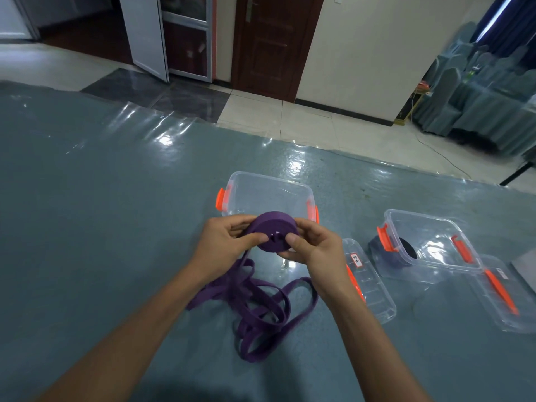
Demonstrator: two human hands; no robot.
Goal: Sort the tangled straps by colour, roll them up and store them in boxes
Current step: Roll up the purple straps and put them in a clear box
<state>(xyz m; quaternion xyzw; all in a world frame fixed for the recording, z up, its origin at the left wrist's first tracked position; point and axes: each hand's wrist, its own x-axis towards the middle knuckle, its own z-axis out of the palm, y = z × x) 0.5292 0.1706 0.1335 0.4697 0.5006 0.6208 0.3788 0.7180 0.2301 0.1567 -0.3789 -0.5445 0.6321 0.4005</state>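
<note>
- Left grip [223, 245] and right grip [313, 250] both pinch purple roll [272, 227] above desk [116, 198] to wind it tight.
- Loose strap [252, 303] trails on desk; open box [269, 192] just behind, likely its store.

Strap roll [272, 234] before first box [266, 192], loose strap [261, 310] nearer, second box [429, 227] at right

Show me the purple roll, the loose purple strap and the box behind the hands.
purple roll [272, 225], head view, coil's top.
loose purple strap [262, 314], head view, tangled loops.
box [269, 191], head view, far wall.
</note>
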